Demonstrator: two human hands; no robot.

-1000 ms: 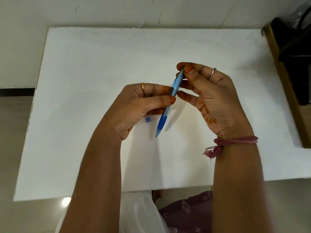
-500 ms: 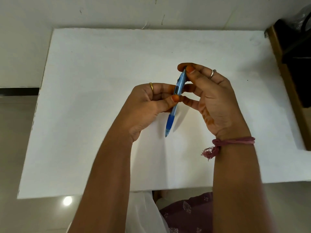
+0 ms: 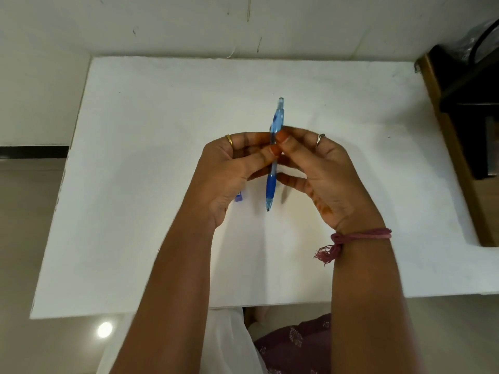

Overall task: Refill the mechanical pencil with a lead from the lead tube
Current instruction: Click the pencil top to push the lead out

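Observation:
A translucent blue mechanical pencil [image 3: 272, 182] stands almost upright above the white table [image 3: 135, 184], tip down and cap end up. My left hand [image 3: 232, 171] pinches its middle from the left with thumb and fingers. My right hand [image 3: 321, 168] grips the same stretch of the barrel from the right, thumb against the left thumb. A small blue-purple piece [image 3: 238, 197], perhaps the lead tube, peeks out from under my left palm; most of it is hidden.
A wooden-framed dark piece of furniture [image 3: 459, 125] stands against the table's right edge. A white wall [image 3: 243, 22] runs behind the table. My lap shows below the near edge.
The pencil has swung from a slant to nearly vertical. My right fingers slid down from its top end to its middle, so the cap end now stands bare above both hands.

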